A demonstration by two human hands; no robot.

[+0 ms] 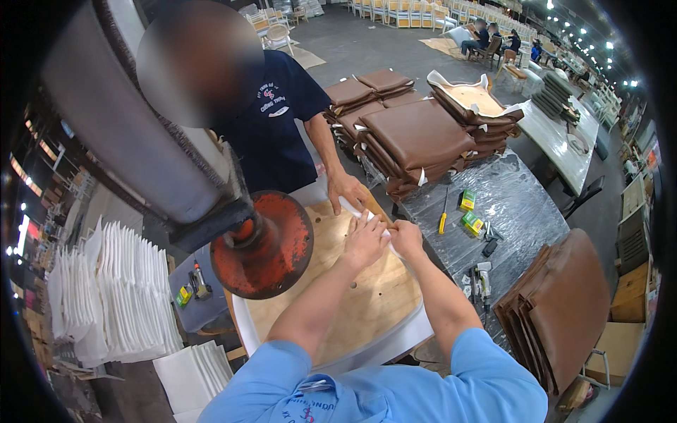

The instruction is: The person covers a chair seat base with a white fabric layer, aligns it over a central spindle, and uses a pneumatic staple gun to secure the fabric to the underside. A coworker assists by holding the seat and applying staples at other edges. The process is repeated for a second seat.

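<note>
Factory hall, plywood seat board (367,296) mid-frame: left hand (364,242) and right hand (405,236) together, pinching white fabric (356,209) taut over the edge; co-worker's hand (345,190) steadying the upper corner.

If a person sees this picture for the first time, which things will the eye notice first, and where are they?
In the middle, the left hand and right hand pinch a white fabric edge on a plywood seat board, with a co-worker's hand touching the same edge. Just left of them hangs a round, rust-red press plate. Behind, at upper right, brown cushions lie stacked on the grey table.
</note>
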